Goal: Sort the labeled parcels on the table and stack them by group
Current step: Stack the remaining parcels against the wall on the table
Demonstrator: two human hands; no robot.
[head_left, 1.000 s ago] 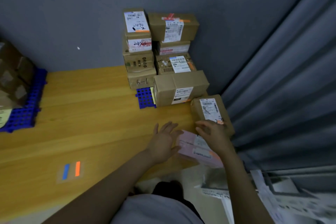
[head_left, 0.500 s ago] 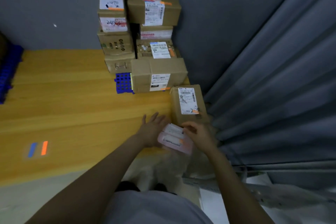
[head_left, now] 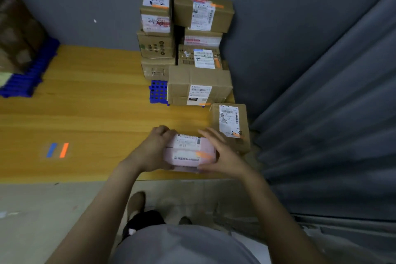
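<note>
While the left hand (head_left: 154, 150) curls its fingers round one end of the pink parcel (head_left: 188, 153), the right hand (head_left: 224, 155) clamps the other end, at the front edge of the table (head_left: 85, 113). A brown box (head_left: 230, 126) lies at 2 o'clock, box stacks (head_left: 158, 45) at 12.

Dim, soft motion blur, wide-angle bending at edges.
</note>
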